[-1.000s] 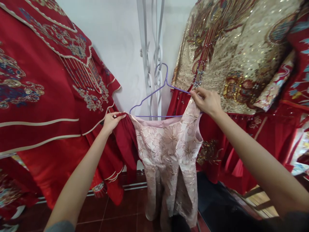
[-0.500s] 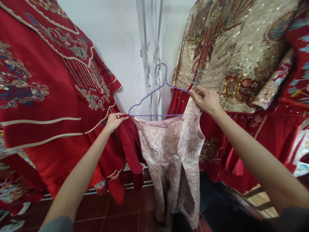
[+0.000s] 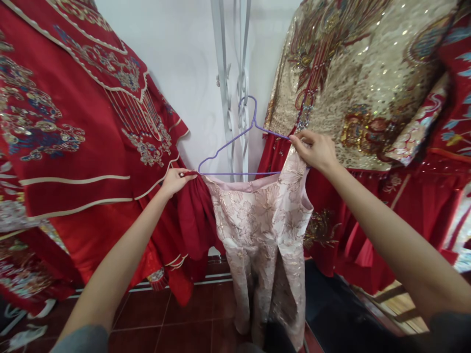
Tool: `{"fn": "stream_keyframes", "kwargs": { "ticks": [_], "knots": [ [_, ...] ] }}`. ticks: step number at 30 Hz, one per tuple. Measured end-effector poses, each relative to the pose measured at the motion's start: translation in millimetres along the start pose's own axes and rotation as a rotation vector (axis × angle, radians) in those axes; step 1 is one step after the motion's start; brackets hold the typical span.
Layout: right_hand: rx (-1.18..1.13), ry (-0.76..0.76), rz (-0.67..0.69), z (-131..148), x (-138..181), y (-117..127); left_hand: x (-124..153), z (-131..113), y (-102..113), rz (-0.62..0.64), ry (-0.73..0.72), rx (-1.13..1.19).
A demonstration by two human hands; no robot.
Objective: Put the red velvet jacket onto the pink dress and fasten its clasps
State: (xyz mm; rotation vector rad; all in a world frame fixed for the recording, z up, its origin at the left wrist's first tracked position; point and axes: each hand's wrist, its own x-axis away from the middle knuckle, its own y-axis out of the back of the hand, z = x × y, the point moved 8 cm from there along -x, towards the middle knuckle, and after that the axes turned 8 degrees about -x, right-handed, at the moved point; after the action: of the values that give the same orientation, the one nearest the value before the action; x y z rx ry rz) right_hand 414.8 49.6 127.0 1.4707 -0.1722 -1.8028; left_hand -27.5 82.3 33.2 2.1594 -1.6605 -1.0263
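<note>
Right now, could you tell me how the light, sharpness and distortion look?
Head view: soft, even light, no hard shadows; the gold robe glints; the wide lens stretches the red robe at the left edge; the left hand pinching the dark red cloth, the right hand gripping the dress, and the hanger are sharp.

The left arm (image 3: 121, 264) and right arm (image 3: 386, 235) are bare. A grey left sleeve (image 3: 83, 341) shows at 7 o'clock, the right sleeve (image 3: 451, 331) at 5.
</note>
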Motion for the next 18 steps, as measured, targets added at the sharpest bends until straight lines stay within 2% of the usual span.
{"fn": "stream_keyframes", "kwargs": {
  "ticks": [5, 10, 13, 18],
  "knots": [
    [0.028, 0.044, -0.029, 1.9, -1.1, 3.6, 1.2, -18.1, 12.3, 0.019, -0.035, -0.025],
    [-0.024, 0.088, -0.05, 2.0, -3.7, 5.5, -6.4, -41.7, 22.5, 0.114, -0.055, 0.005],
    [-0.05, 0.09, -0.044, 2.8, -3.7, 5.2, -13.3, -62.9, 17.9, 0.121, -0.067, 0.066],
    [-0.126, 0.066, 0.004, 1.6, -1.2, -3.4, -14.1, -105.7, -6.7, 0.073, -0.208, 0.176]
  ]
}}
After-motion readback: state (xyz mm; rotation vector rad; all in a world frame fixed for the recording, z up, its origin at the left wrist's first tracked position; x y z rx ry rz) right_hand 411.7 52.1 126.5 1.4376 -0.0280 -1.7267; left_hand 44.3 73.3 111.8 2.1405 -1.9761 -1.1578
